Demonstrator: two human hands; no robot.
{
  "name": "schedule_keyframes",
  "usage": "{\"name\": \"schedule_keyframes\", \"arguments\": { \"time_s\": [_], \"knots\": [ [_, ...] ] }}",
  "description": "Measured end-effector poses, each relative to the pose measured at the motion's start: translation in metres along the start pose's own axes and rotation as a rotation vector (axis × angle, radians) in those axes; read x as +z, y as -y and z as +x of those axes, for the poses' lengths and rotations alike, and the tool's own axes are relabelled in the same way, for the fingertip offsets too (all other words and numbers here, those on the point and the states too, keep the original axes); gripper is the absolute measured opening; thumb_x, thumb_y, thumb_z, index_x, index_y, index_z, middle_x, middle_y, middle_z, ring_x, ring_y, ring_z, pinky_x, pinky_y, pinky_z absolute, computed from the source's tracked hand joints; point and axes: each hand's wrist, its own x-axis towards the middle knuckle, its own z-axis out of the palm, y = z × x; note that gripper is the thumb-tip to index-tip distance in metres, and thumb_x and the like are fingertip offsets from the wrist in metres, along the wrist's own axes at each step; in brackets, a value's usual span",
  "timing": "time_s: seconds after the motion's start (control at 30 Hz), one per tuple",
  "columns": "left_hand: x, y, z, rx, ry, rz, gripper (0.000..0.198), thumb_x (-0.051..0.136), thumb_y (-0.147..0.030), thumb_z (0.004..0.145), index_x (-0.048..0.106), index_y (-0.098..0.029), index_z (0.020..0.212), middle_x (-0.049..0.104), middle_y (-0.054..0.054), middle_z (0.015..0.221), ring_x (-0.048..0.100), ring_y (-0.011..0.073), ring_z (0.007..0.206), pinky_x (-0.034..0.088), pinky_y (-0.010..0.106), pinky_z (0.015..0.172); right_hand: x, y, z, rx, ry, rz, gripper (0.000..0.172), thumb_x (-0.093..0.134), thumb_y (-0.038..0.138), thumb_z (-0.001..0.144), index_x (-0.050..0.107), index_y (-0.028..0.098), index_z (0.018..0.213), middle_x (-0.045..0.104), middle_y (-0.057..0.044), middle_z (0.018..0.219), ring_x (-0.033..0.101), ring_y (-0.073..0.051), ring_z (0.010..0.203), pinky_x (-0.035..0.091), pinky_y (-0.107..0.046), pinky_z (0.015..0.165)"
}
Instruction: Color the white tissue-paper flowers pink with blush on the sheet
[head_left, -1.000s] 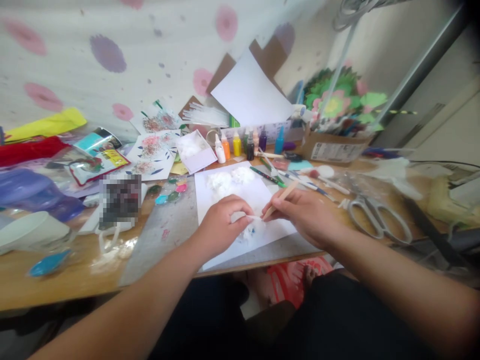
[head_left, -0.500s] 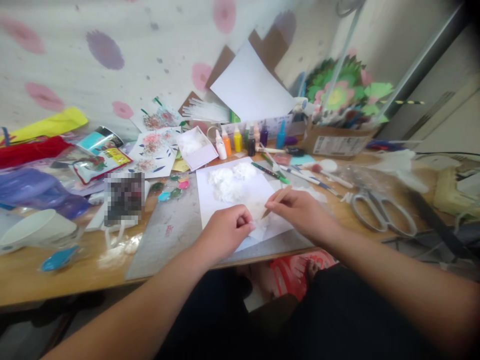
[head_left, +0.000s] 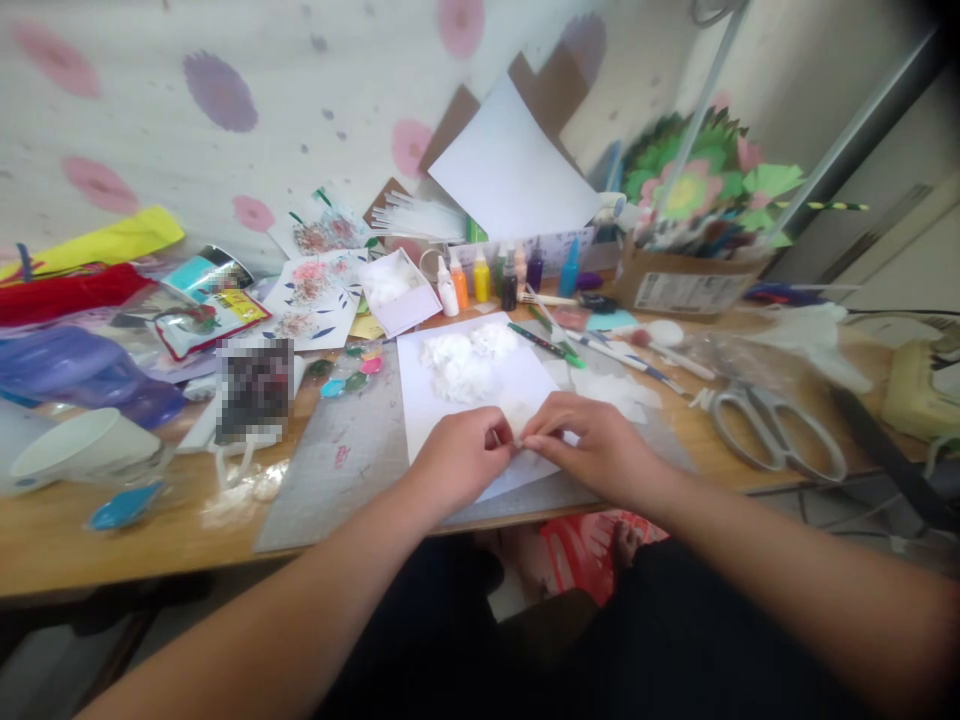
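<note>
Left hand point(head_left: 466, 452), right hand point(head_left: 600, 440) pinching, contents unclear, over paper edge point(head_left: 511, 482), roomy mat point(head_left: 337, 465) leftward

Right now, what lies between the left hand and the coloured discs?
In the head view, from left hand to coloured discs: part of the white sheet, then a stretch of grey mat.

Lt: soft, mod. bright | dim under brown wooden surface point(head_left: 45, 550) | edges stretched, blurry | blk corner top R
</note>
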Motion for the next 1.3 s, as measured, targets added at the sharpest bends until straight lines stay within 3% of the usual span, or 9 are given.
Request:
{"name": "schedule_keyframes", "arguments": {
  "time_s": [0.2,0.37,0.5,0.7,0.87,1.0,1.2,1.3],
  "knots": [
    [0.0,0.009,0.0,0.031,-0.012,-0.074,0.009,0.058,-0.031,0.077,0.06,-0.022,0.079,0.058,-0.004,0.058,0.054,0.014,0.056,0.036,0.024,0.053,0.004,-0.004,-0.001,-0.014,0.029,-0.059,0.012,0.06,0.022,0.085,0.069,0.021,0.076,0.067,-0.003,0.077,0.062,-0.016,0.075,0.048,-0.029,0.069],
    [-0.002,0.026,-0.009,0.03,-0.107,-0.226,0.012,0.053,-0.033,0.082,0.057,-0.022,0.085,0.052,-0.006,0.057,0.053,0.0131,0.055,0.038,0.024,0.055,0.008,-0.005,-0.001,-0.007,0.051,-0.127,0.014,0.06,0.023,0.085,0.068,0.022,0.074,0.066,-0.003,0.073,0.061,-0.017,0.076,0.047,-0.03,0.071],
    [-0.006,0.035,-0.022,0.07,-0.162,-0.18,0.012,0.054,-0.031,0.083,0.059,-0.021,0.086,0.058,-0.004,0.063,0.052,0.0124,0.058,0.041,0.025,0.058,0.012,-0.006,0.001,-0.006,0.06,-0.166,0.015,0.059,0.023,0.086,0.067,0.022,0.073,0.067,-0.004,0.073,0.061,-0.019,0.08,0.047,-0.032,0.074],
    [-0.016,0.045,-0.048,0.372,-0.183,0.131,0.02,0.053,-0.02,0.084,0.063,-0.02,0.101,0.062,0.007,0.1,0.059,0.0186,0.089,0.049,0.034,0.082,0.009,-0.008,0.004,0.05,0.069,-0.118,0.015,0.06,0.027,0.084,0.066,0.023,0.071,0.069,-0.003,0.075,0.063,-0.019,0.077,0.049,-0.033,0.074],
    [-0.017,0.052,-0.07,0.455,-0.144,0.357,0.038,0.057,-0.019,0.083,0.057,-0.022,0.121,0.055,0.011,0.122,0.052,0.0259,0.112,0.046,0.045,0.095,-0.012,0.005,0.001,0.245,-0.165,0.031,0.023,0.061,0.038,0.082,0.064,0.022,0.065,0.07,-0.004,0.079,0.064,-0.018,0.072,0.051,-0.032,0.067],
    [-0.02,0.06,-0.082,0.491,-0.172,0.471,0.042,0.059,-0.022,0.083,0.055,-0.023,0.124,0.054,0.011,0.129,0.049,0.0295,0.118,0.044,0.05,0.099,-0.024,0.019,-0.014,0.305,-0.312,0.043,0.028,0.065,0.046,0.077,0.064,0.023,0.06,0.07,-0.005,0.076,0.063,-0.019,0.067,0.052,-0.032,0.061],
    [-0.046,0.109,-0.102,0.523,-0.376,0.51,0.031,0.056,-0.022,0.085,0.059,-0.021,0.115,0.062,0.009,0.119,0.056,0.0272,0.111,0.047,0.049,0.096,-0.022,0.03,-0.059,0.398,-0.441,-0.027,0.022,0.065,0.043,0.077,0.07,0.026,0.064,0.071,-0.005,0.079,0.065,-0.021,0.072,0.054,-0.031,0.063],
    [-0.055,0.131,-0.106,0.558,-0.525,0.474,0.022,0.054,-0.021,0.086,0.06,-0.02,0.107,0.065,0.009,0.108,0.059,0.0242,0.105,0.052,0.041,0.089,-0.017,0.032,-0.072,0.502,-0.551,-0.051,0.021,0.067,0.044,0.072,0.072,0.024,0.068,0.072,-0.005,0.079,0.066,-0.023,0.075,0.055,-0.03,0.064]
  ]
}}
